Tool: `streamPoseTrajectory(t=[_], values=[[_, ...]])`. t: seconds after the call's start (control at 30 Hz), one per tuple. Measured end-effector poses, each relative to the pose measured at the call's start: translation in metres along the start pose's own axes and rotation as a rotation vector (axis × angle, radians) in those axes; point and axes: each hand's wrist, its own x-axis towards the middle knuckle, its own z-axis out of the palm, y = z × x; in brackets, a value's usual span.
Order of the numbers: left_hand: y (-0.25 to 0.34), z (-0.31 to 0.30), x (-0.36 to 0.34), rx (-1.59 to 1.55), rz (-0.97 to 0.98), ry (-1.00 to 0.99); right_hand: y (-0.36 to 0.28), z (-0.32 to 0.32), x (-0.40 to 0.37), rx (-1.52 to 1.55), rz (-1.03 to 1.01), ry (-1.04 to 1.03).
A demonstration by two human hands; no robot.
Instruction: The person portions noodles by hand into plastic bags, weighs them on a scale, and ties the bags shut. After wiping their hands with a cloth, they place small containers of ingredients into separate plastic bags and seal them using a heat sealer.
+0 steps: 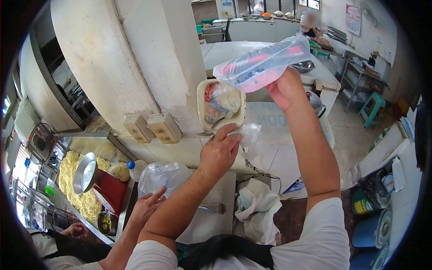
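Observation:
My right hand point(285, 87) is raised and closed on a pack of plastic bags point(265, 63), a clear wrapper with pink and blue print. Lower down, my left hand point(219, 150) has its fingers pinched together at a small clear plastic bag point(251, 137), which hangs beside the fingertips. Just beyond that hand, a cream plastic bin point(201, 105) holds several plastic packets. A co-worker's hand point(146, 204) is at the left of my left forearm, next to a large clear plastic bag point(162, 175).
At left, a red weighing scale point(110, 191) with a metal pan stands by a tray of noodles point(74, 184). A bottle point(135, 168) is near the co-worker. A white cloth point(258, 207) hangs low in front. A green stool point(372, 108) stands at right.

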Motion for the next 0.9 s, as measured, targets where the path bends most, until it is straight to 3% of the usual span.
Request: streamPoseTrajectory(t=[0.2, 0.63, 0.9], values=[[-0.011, 0.008, 0.005, 0.095, -0.134, -0.023, -0.001, 0.005, -0.005, -0.008, 0.006, 0.046], [0.0, -0.013, 0.009, 0.13, 0.021, 0.049, -0.007, 0.009, -0.013, -0.033, 0.011, 0.082], [0.031, -0.038, -0.005, 0.155, 0.022, 0.039, 0.003, -0.02, -0.011, 0.001, -0.002, -0.073]])
